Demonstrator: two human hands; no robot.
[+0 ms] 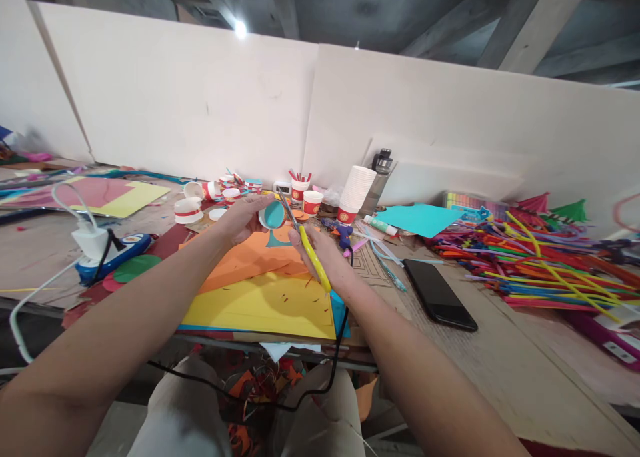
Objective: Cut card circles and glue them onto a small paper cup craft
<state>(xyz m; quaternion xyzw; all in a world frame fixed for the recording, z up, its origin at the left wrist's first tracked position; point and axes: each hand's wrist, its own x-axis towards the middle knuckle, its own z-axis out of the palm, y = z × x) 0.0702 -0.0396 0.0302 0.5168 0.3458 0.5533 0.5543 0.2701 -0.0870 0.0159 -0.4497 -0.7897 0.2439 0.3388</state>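
My left hand (245, 218) is closed round a small paper cup (273, 214), whose round end toward me is covered in light blue. In my right hand (323, 253) are scissors with yellow handles (314, 257), their blades pointing up and away beside the cup. Whether the blades touch the cup, I cannot tell. Below both hands lie orange paper sheets (235, 265) and yellow paper (255, 305) strewn with small scraps. A blue paper offcut (280, 241) rests on the orange sheet.
A tall stack of paper cups (357, 190) stands behind my right hand, near a bottle (379, 180). Cut cups (189, 210) sit at back left. Rightward are a phone (440, 295) and many pipe cleaners (545, 257). A black cable (280, 407) hangs over the edge; a power strip (115, 257) lies left.
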